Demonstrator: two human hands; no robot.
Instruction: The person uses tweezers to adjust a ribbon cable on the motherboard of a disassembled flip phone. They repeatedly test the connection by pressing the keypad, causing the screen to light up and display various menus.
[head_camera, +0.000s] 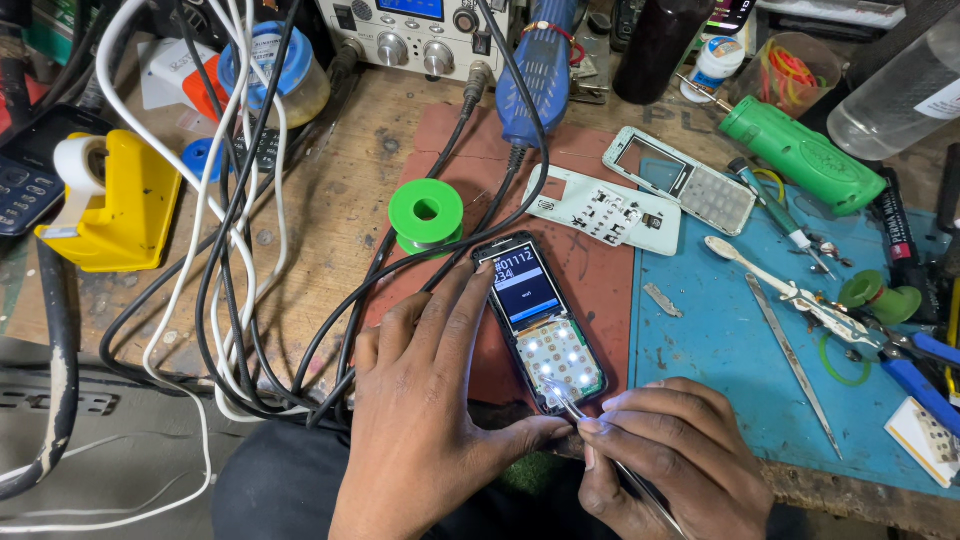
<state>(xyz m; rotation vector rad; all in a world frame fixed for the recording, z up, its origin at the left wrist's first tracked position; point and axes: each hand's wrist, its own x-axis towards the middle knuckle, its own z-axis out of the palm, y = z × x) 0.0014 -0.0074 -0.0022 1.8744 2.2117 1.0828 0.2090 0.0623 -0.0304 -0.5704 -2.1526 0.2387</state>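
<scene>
An opened mobile phone (540, 320) lies on a red mat (600, 270), its screen lit and its bare keypad board glowing with white lights. My left hand (425, 400) rests beside it, fingers steadying its left edge. My right hand (670, 455) pinches metal tweezers (570, 408), whose tip touches the lower end of the keypad board. The phone's white front cover (680, 180) and a white keypad sheet (605, 210) lie apart behind it.
A green solder spool (426, 212), black and white cables (230, 250), a yellow tape dispenser (115, 195), a blue mat (720, 340) with tools, a green cylindrical tool (800, 155), blue-handled pliers (925, 375), and a power supply (420, 30) crowd the wooden bench.
</scene>
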